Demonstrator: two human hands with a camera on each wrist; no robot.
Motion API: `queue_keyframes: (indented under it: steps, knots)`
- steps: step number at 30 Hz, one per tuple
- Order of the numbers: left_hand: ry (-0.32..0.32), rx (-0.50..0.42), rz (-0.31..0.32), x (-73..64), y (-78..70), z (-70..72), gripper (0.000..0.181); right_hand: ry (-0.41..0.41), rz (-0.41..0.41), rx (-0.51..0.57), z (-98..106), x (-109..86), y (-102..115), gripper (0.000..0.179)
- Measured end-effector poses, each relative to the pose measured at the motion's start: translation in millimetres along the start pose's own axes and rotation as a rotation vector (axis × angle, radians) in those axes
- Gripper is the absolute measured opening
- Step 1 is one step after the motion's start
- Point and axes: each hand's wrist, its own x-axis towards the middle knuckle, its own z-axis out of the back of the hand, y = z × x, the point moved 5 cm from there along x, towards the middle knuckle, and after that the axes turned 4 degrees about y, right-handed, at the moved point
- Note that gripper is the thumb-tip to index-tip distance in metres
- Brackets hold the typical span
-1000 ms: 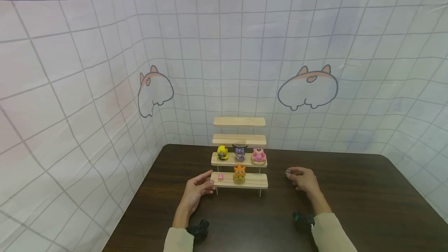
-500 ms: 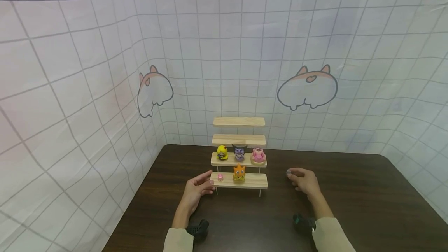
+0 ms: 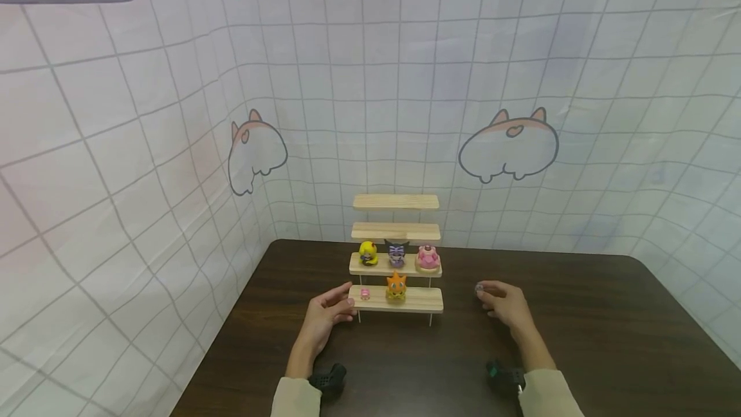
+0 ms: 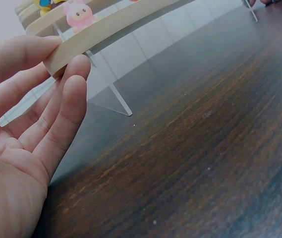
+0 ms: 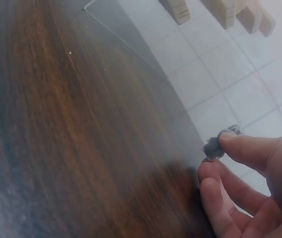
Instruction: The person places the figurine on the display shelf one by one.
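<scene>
A tiered wooden display stand point(image 3: 427, 301) with clear legs stands on the table. My left hand point(image 3: 321, 319) grips the left end of its lowest shelf, thumb at the edge and fingertips underneath in the left wrist view. Near that hand, a tiny pink figurine point(image 4: 79, 16) sits on the shelf, with an orange-hooded figurine point(image 3: 396, 287) to its right. To the right of the stand, my right hand point(image 3: 507, 305) pinches a small dark grey, partly clear trinket point(image 5: 214, 148) between thumb and fingers, held apart from the shelves; its exact kind is too small to tell.
On the second shelf from the bottom sit a yellow figurine point(image 3: 368, 253), a purple-and-black figurine point(image 3: 396, 254) and a pink figurine point(image 3: 428, 258). Two bare upper shelves point(image 3: 396, 231) rise behind. A grid-patterned cloth point(image 3: 370, 82) hangs around the dark wooden table point(image 3: 608, 314).
My right hand has shifted slightly right and toward me, turning the trinket a little in its fingertips. The left hand stays on the shelf end, and the figurines have not moved.
</scene>
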Motion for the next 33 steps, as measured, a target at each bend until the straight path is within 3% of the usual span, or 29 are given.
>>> queue_keyframes:
  steps: [23, 33]
  knots:
    - [-0.001, 0.004, 0.002, 0.4, 1.2, 0.3, 0.053, 0.039, 0.048, 0.066, -0.7, -8.5, 4.0, 0.036]
    - [-0.001, 0.002, -0.003, 0.1, 0.0, 0.0, 0.052, 0.047, 0.070, 0.108, -2.7, -7.3, 17.4, 0.037]
